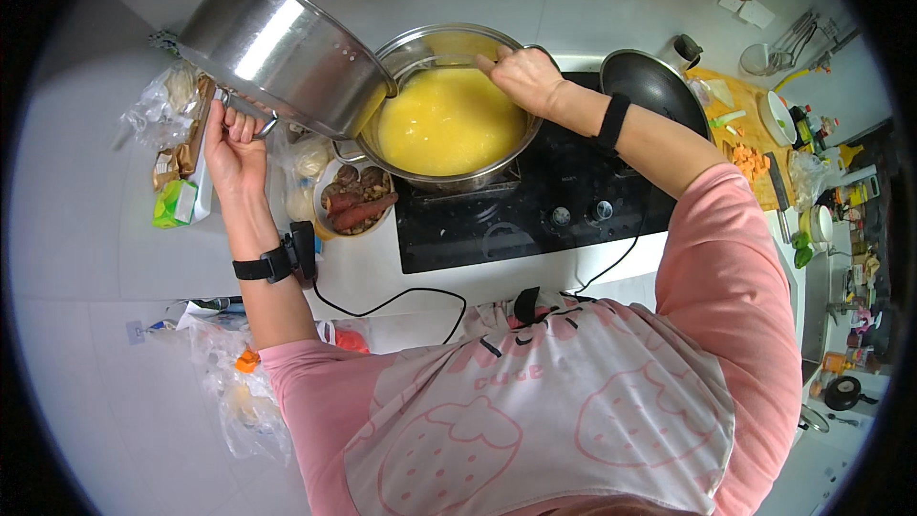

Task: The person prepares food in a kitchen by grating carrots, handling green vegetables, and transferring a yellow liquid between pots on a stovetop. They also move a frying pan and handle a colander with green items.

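Note:
My left hand (240,147) grips the looped side handle of a stainless steel pot (265,50). This pot is tipped on its side, its lower rim over the left edge of a second steel pot (458,183). A yellow liquid (448,125) with a few light specks fills much of the second pot, and some yellow shows at the tipped pot's mouth. My right hand (526,79) is at the second pot's right rim, close to its side handle, and seems to hold it there; its fingertips are partly hidden. The second pot stands on a black gas hob (501,229).
Left of the hob, a bowl (358,204) holds reddish and brown root vegetables beside plastic bags (308,165). A dark wok (648,89) sits right. Beyond it are a cutting board (766,193) with orange cubes (749,161) and a knife (777,179). A black cable (401,294) hangs before me.

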The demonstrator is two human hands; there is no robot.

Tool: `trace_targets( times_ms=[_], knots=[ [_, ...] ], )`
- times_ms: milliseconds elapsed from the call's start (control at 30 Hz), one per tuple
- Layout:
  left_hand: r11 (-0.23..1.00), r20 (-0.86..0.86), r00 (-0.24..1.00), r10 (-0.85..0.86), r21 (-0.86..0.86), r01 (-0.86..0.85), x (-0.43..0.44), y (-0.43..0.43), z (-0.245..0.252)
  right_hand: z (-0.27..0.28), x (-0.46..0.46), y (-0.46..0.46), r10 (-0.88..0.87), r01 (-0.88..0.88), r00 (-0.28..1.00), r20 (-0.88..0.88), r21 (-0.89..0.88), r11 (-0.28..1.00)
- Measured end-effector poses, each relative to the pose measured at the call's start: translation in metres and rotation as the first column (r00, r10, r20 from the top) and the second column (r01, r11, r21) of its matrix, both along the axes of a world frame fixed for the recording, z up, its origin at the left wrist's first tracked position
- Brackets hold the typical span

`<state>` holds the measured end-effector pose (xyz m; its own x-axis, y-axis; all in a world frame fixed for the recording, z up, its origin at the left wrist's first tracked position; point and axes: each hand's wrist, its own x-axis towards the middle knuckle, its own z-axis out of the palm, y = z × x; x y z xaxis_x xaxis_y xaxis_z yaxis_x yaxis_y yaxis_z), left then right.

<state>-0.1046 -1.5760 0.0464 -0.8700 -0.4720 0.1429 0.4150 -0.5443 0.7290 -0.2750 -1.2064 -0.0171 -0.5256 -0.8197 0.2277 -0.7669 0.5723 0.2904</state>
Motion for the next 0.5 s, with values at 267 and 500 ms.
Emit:
trace_targets(
  times_ms=[267, 500],
  knots=[
    [1.0, -0.011, 1.0, 0.017, -0.018, -0.018, 0.003, 0.01, 0.0, 0.038, 0.004, 0.037, -0.003, 0.016, 0.998, 0.058, -0.214, 0.977],
    [0.998, 0.0, 0.998, 0.056, -0.038, -0.056, 0.003, 0.032, 0.001, 0.035, 0.002, 0.069, 0.099, -0.088, 0.99, 0.101, -0.111, 0.99]
  ],
)
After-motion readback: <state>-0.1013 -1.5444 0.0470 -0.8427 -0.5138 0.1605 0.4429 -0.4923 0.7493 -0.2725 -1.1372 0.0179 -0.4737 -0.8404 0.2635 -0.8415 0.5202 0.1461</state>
